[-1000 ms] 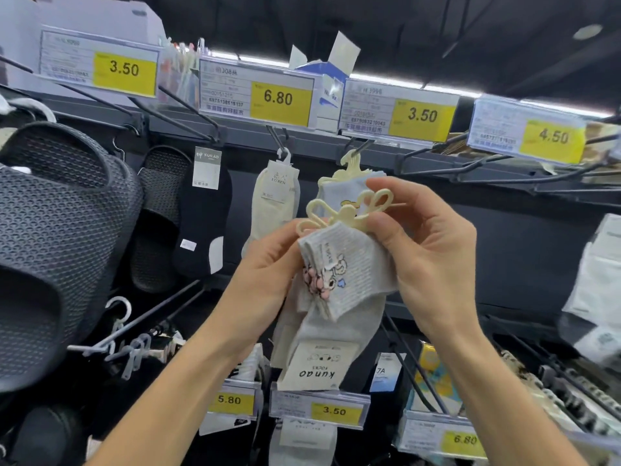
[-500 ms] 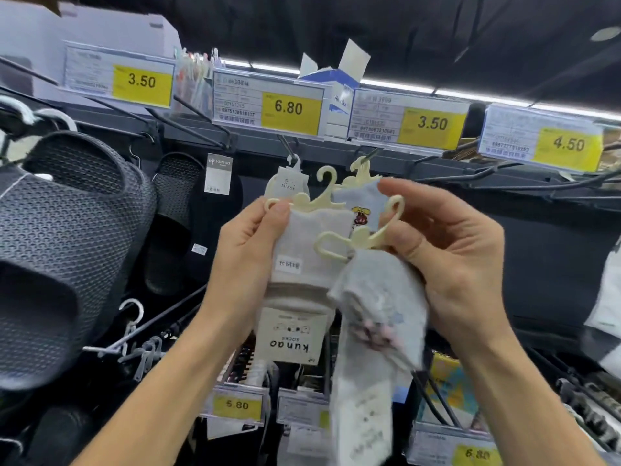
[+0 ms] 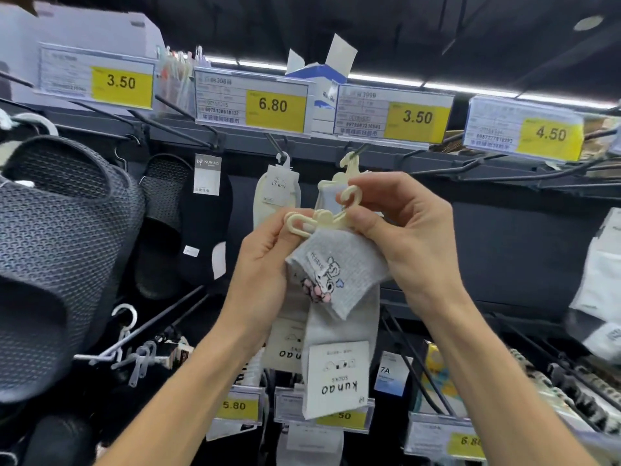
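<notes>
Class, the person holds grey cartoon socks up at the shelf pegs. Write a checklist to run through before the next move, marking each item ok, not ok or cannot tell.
1. Right hand grip pinches the cream hanger: ok.
2. Left hand holds the hanger's hook end: ok.
3. Hook upright for a peg: not ok, it lies sideways, pointing left.
4. Grey socks clipped to the hanger, kunao card attached: ok.
5. Room on the peg under the 3.50 tag: cannot tell; a hanging pair is there already.
6. Second pair behind free of the front one: cannot tell.
</notes>
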`<state>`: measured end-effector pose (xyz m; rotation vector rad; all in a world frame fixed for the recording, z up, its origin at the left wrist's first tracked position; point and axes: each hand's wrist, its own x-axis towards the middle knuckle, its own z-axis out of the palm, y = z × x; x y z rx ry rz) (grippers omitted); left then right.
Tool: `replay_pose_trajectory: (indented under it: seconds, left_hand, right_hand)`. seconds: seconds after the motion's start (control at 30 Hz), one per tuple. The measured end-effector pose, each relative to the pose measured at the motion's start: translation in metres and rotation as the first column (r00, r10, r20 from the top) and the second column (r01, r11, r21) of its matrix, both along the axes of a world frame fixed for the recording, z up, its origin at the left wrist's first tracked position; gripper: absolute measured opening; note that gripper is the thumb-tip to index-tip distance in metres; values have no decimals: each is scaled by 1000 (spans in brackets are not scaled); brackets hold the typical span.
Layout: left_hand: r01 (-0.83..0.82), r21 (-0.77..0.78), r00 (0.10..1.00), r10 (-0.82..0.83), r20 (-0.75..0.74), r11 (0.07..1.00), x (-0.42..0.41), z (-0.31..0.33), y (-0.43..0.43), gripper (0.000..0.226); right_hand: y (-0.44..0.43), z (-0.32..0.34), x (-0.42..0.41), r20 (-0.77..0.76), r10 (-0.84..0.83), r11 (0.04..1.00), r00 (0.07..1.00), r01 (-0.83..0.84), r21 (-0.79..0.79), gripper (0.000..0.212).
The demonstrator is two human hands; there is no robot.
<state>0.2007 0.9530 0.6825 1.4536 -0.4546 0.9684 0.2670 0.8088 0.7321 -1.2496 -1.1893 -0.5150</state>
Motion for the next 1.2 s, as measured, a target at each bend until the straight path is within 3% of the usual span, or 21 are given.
replay_pose_trajectory:
  seconds: [0.2, 0.27, 0.33, 0.4, 0.47, 0.67, 0.87, 0.97, 1.03, 1.1, 1.17, 1.2]
  left_hand:
    - [-112, 82, 980, 123, -154, 990, 3, -21, -2, 27]
    - [-207, 212, 934, 257, -248, 955, 2, -30, -1, 35]
    - [-298, 463, 815, 475, -331, 835, 0, -40, -4, 62]
    - [-302, 690, 692, 649, -316, 658, -2, -53, -7, 82]
    - [-251, 787, 650, 701, -295, 563, -2, -64, -8, 89]
    - [-200, 826, 637, 710, -298, 526, -3, -80, -9, 74]
    - [-311, 835, 611, 768, -190, 454, -12, -69, -21, 50]
    - [-487, 721, 684, 729, -36, 493, -28, -68, -42, 37]
    - [-503, 578, 809, 585, 55, 642, -39, -71, -70, 26]
    - [-332, 542, 931, 361, 55, 772, -42, -87, -127, 22]
    - [-181, 584, 970, 241, -25, 791, -43, -109, -166, 22]
    - [-48, 638, 980, 159, -117, 769, -43, -131, -200, 21]
  right_hand:
    - [-6, 10, 29, -209, -88, 986, 974, 115, 122, 30]
    - [0, 23, 41, -237, -153, 967, 959, 195, 163, 27]
    - [9, 35, 50, -244, -184, 952, 952, 235, 198, 23]
    - [20, 41, 59, -223, -210, 941, 952, 259, 218, 17]
    - [29, 47, 67, -195, -258, 928, 946, 298, 221, 10]
    - [45, 51, 83, -107, -236, 960, 966, 249, 127, 17]
    - [36, 35, 72, -25, -440, 898, 898, 439, -11, 38]
    - [-3, -2, 30, 102, -527, 849, 844, 527, 32, 44]
    - [-41, -46, -8, 167, -483, 875, 860, 481, 54, 33]
    - [-102, -107, -50, 157, -526, 848, 836, 530, 13, 26]
    - [-140, -163, -84, -8, -549, 833, 836, 546, -87, 29]
    - [-172, -197, -104, -138, -623, 781, 770, 601, -169, 31]
